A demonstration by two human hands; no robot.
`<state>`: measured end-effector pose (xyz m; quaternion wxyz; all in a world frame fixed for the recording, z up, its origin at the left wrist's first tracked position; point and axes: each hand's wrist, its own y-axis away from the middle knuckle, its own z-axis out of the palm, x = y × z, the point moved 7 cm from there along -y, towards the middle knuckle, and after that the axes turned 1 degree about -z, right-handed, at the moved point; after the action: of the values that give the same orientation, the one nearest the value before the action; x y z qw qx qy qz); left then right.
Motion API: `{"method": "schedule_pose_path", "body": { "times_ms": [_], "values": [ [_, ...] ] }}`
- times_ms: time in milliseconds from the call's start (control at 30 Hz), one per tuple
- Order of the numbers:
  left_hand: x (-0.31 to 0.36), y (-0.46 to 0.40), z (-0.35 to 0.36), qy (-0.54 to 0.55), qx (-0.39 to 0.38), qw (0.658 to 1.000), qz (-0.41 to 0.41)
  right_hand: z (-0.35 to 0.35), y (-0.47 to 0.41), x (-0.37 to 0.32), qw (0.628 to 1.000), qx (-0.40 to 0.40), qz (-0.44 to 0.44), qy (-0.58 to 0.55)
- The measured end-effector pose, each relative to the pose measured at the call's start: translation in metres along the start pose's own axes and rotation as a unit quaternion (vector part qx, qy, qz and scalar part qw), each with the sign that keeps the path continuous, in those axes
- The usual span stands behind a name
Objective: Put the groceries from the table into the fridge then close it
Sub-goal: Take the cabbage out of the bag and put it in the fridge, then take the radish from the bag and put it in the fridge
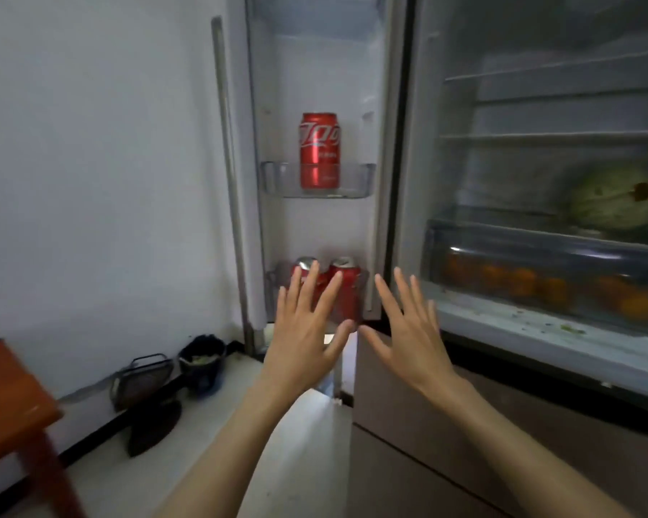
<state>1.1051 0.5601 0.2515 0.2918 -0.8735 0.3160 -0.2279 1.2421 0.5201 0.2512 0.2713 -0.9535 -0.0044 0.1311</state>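
Both the left hand (303,330) and right hand (408,330) hover empty, fingers (307,282) spread wide, before two red cans (347,289) in the open fridge door's (315,87) bottom rack

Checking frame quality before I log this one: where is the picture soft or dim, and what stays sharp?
Head view: the upper can in the open door is sharp; the melon and oranges on the right are smeared and dim; wide-angle bending bows the door handle; both open hands, left hand and right hand, read clearly.
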Motion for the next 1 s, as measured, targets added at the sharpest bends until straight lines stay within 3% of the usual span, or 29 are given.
{"method": "schedule_pose_path", "body": {
  "times_ms": [133, 300, 467, 767, 1000],
  "values": [
    [-0.093, 0.072, -0.07, -0.052, 0.01, 0.997, -0.063, 0.044, 0.013, -0.123, 0.991, 0.01, -0.131, -0.008],
    [-0.216, 0.183, -0.164, -0.132, -0.012, 0.976, -0.175, 0.103, 0.023, -0.28, 0.982, -0.027, -0.18, -0.05],
    [-0.319, 0.305, -0.253, -0.21, -0.015, 0.93, -0.301, 0.182, 0.055, -0.436, 0.96, -0.102, -0.251, -0.065],
    [-0.427, 0.461, -0.352, -0.254, -0.016, 0.859, -0.444, 0.263, 0.082, -0.637, 0.901, -0.203, -0.267, -0.277],
    [-0.517, 0.55, -0.415, -0.274, -0.001, 0.792, -0.546, 0.346, 0.098, -0.778, 0.845, -0.27, -0.332, -0.321]
  ]
}}
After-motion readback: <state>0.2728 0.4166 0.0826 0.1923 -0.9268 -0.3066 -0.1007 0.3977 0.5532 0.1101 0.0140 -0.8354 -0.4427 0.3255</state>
